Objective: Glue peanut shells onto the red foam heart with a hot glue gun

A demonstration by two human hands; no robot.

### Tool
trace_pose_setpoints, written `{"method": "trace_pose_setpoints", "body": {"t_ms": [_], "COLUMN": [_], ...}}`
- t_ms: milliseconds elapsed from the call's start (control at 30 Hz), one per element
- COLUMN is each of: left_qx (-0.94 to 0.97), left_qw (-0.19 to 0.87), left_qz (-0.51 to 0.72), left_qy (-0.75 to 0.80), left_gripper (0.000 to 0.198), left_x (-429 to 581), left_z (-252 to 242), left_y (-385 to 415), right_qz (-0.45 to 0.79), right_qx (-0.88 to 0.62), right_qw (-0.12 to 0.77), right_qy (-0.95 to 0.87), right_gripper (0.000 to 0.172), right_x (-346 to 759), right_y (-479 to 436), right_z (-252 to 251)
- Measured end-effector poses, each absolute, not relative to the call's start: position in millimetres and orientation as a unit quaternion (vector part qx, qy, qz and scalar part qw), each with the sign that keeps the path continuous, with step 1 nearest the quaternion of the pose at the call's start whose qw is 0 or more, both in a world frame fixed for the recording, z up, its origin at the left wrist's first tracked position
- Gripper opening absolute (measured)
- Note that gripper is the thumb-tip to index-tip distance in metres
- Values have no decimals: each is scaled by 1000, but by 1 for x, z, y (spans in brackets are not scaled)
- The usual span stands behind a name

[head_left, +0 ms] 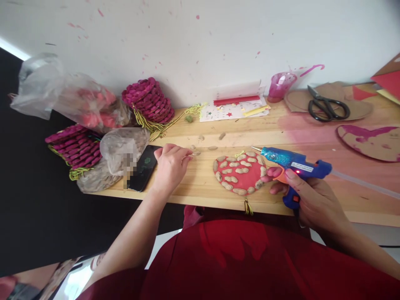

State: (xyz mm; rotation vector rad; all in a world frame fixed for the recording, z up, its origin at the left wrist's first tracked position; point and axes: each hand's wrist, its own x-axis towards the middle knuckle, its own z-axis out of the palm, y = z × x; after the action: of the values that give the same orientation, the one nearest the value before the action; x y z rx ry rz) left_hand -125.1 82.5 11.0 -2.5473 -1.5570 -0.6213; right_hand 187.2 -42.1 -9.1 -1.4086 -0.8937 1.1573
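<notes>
My right hand [312,196] is wrapped round the handle of a blue hot glue gun [283,160]. A red light glows on its side, a clear glue stick trails from its back, and its metal nozzle points left. Below and left of the nozzle lies a red heart-shaped piece [258,173] with peanuts [231,179] round its edge and in rows inside. My left hand [171,166] is closed in a pinch, with a small peanut [196,153] at its fingertips. A few loose peanuts [222,136] lie on the wooden table [187,179] beyond that hand.
A phone [144,168] and plastic bags [115,141] are on the left, beside purple woven pieces [148,100]. Along the wall stand paper sheets [218,114] and a pink cup [279,86]. Black-handled scissors [328,109] rest on cardboard [359,108]. A paint-stained cardboard piece [371,146] lies right.
</notes>
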Motion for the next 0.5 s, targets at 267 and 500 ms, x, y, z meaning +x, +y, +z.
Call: {"method": "trace_pose_setpoints", "body": {"t_ms": [267, 500], "left_qx": [-850, -853], "left_qw": [25, 24], "left_qz": [-185, -175], "left_qy": [-493, -491], "left_gripper": [11, 11], "left_x": [-113, -114], "left_z": [12, 12], "left_y": [100, 106], "right_qz": [483, 486], "right_qx": [-598, -578], "right_qw": [518, 520], "right_qy": [-376, -400], "right_gripper": [28, 28], "right_x": [189, 189], "right_y": [-42, -42], "right_z": [-11, -12]}}
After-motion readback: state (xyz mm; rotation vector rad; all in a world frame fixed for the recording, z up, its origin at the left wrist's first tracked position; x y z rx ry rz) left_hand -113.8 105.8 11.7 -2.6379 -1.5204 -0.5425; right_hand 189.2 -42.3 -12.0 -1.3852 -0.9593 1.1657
